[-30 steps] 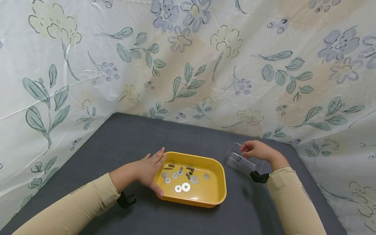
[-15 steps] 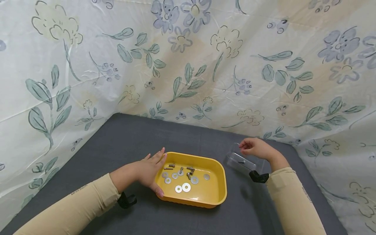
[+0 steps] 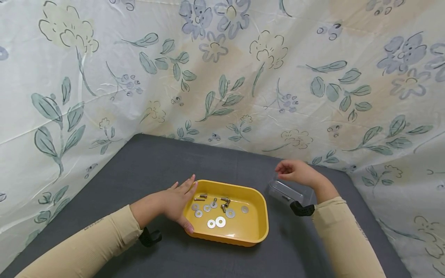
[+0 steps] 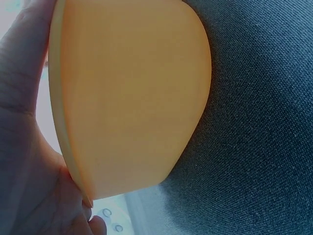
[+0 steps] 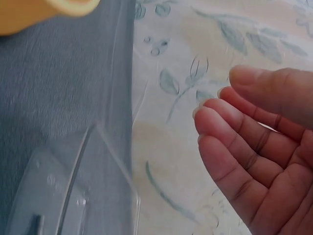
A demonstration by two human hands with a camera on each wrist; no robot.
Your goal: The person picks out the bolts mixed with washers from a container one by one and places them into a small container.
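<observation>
In the head view my left hand (image 3: 174,202) rests with spread fingers against the left end of a yellow tray (image 3: 250,227), the thumb along its near rim. Inside the tray lie several flat washers (image 3: 220,221) and several metal screws (image 3: 223,208). My right hand (image 3: 299,173) hovers above the far left corner of a clear plastic box (image 3: 278,189). Its fingers are loosely bent, and the right wrist view shows nothing between thumb (image 5: 264,83) and fingers. A small dark screw-like piece (image 3: 286,197) shows in the box near its front side.
A dark grey cloth (image 3: 194,154) covers the table. Floral fabric (image 3: 222,77) hangs close behind and along both sides. The clear box stands just right of the tray, with a strip of table between them.
My right hand has moved up and left, from over the box toward its far left corner. The small dark piece now shows lower, nearer the box's front. The left hand and tray stay put.
</observation>
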